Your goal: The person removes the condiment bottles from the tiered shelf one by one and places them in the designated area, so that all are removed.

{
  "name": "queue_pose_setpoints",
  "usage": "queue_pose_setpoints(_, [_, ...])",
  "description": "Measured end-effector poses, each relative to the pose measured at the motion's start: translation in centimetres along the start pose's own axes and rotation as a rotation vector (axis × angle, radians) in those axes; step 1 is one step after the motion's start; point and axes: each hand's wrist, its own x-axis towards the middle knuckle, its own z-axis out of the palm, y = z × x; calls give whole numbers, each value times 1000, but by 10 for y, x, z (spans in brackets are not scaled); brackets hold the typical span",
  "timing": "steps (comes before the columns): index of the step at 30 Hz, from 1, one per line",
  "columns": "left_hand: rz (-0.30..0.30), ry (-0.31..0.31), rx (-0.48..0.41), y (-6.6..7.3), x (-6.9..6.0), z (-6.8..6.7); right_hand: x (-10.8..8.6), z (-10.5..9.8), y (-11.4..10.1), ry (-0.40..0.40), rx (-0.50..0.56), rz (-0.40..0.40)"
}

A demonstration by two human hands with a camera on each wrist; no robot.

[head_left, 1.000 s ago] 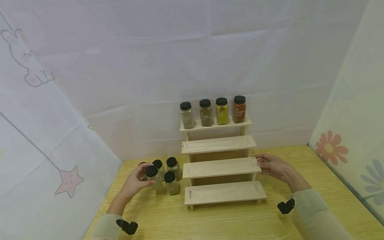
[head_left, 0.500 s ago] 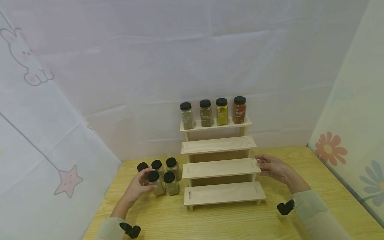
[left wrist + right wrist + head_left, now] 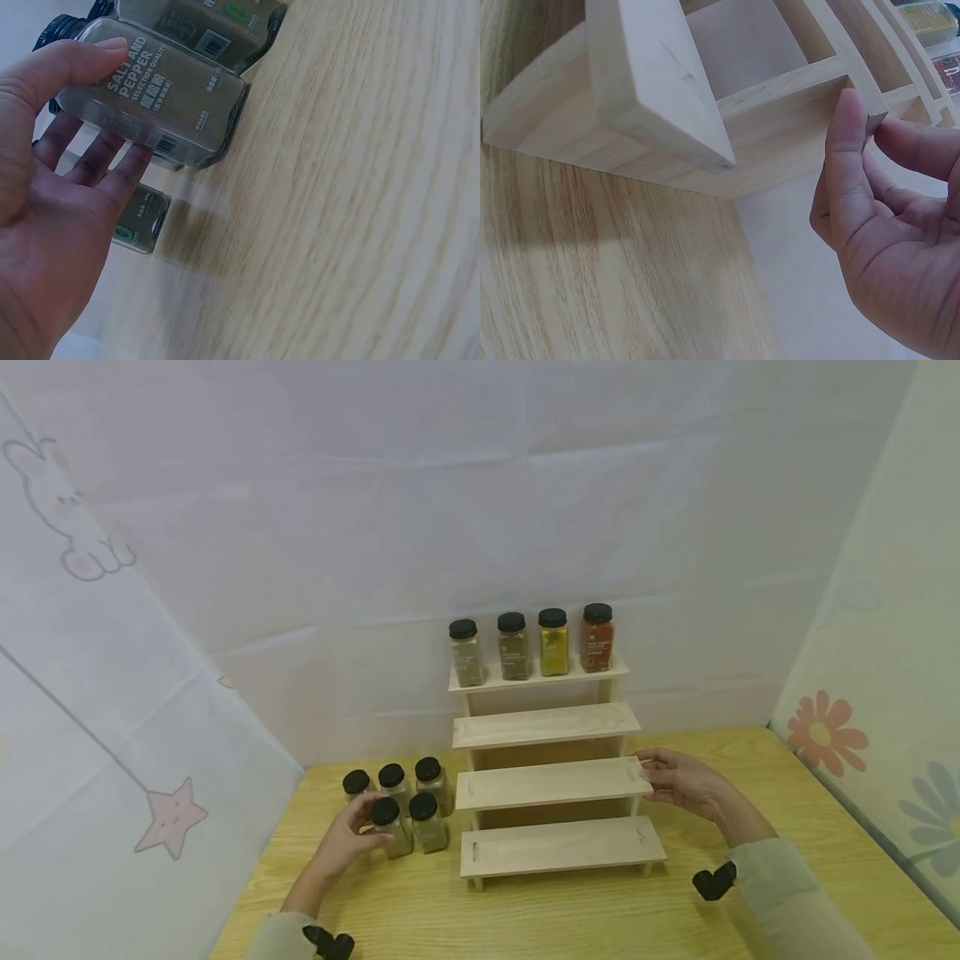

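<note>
My left hand point(image 3: 347, 839) grips a black-lidded spice jar point(image 3: 397, 841), its thumb on one side and fingers on the other. In the left wrist view, that salt and pepper jar point(image 3: 176, 101) stands at the table surface, right beside another jar point(image 3: 217, 30). Several similar jars stand close around it at the left of the table, one partly hidden by the hand. At the right end of a stepped wooden rack point(image 3: 555, 782), my right hand point(image 3: 693, 785) pinches the second-lowest shelf; in the right wrist view, thumb and fingers hold the shelf's corner point(image 3: 866, 101).
On the rack's top shelf stand several jars, among them a yellow one point(image 3: 554, 647) and a red one point(image 3: 597, 643). The three lower shelves are bare. A white cloth wall point(image 3: 375, 568) closes off the back of the wooden table point(image 3: 570, 918).
My left hand has brought its jar down and slightly toward me, into line with the neighbouring front jar. The jar behind that hand shows more now. My right hand stays on the shelf.
</note>
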Motion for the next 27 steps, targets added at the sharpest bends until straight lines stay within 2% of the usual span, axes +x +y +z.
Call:
queue_pose_setpoints(6, [-29, -2, 28, 3, 0, -1, 0, 1, -1, 0, -3, -4])
queue_pose_setpoints(10, [-54, -21, 60, 13, -1, -2, -1, 1, 0, -13, -7, -17])
queue_pose_setpoints(16, [-32, -45, 81, 45, 6, -12, -1, 0, 1, -15, -8, -15])
queue_pose_setpoints(23, [85, -41, 153, 87, 31, -17, 0, -2, 3, 4, 6, -2])
queue_pose_setpoints(27, [112, -35, 172, 105, 44, -15, 1, -1, 3, 2, 7, -8])
